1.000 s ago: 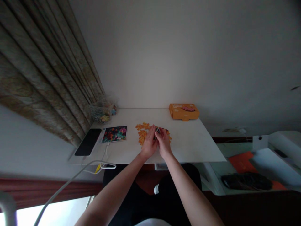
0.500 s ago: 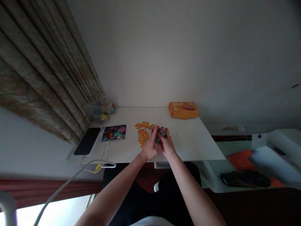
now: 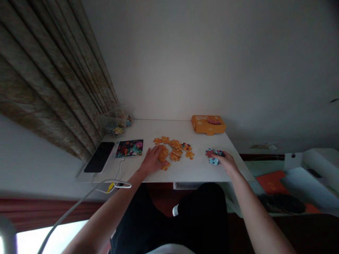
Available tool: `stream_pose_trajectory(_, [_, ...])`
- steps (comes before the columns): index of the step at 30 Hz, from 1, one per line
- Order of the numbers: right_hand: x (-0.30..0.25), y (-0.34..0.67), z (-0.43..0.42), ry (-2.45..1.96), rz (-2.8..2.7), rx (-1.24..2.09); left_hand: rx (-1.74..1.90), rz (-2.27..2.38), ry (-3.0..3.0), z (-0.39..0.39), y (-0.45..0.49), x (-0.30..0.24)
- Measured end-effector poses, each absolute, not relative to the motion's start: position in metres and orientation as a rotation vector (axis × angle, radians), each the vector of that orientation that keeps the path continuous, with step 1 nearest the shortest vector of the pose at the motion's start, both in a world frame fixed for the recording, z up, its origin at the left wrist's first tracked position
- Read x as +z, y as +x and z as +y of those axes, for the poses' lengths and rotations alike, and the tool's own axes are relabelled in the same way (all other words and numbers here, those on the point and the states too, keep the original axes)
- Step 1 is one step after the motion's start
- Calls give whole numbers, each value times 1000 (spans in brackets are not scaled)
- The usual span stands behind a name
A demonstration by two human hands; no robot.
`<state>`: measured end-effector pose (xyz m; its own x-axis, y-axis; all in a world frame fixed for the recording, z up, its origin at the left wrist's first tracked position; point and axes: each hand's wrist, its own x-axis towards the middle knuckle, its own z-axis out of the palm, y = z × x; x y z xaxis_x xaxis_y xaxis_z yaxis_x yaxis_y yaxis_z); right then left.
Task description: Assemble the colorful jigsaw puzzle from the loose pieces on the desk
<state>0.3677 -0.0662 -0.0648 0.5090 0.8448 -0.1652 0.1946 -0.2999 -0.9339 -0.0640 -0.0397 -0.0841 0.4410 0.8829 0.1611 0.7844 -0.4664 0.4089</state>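
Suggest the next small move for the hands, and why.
I'd probably have the left hand draw the orange pieces together: it's right at them and they lie loosely spread, while the right hand is busy at the blue pieces, set apart from them.

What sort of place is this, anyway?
Probably a room in a home. A floral-patterned fabric curtain hangs at the left, a flat white table stands before a pale plain wall, and small orange-backed jigsaw pieces lie spread on it.
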Motion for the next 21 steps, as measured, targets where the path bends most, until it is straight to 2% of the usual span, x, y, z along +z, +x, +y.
stream_pose_trajectory(7, [-61,377,-59,-1891,-1056,965,520,1443,2436,-35,-59,-89])
stream_pose_trajectory(13, [-73,383,-45,-1958,-1285,636,632,1460,2433,-18,-58,-91])
stream_pose_trajectory(21, [-100,346,-41,-1766,-1510,341,677,1496,2439,-8,-54,-93])
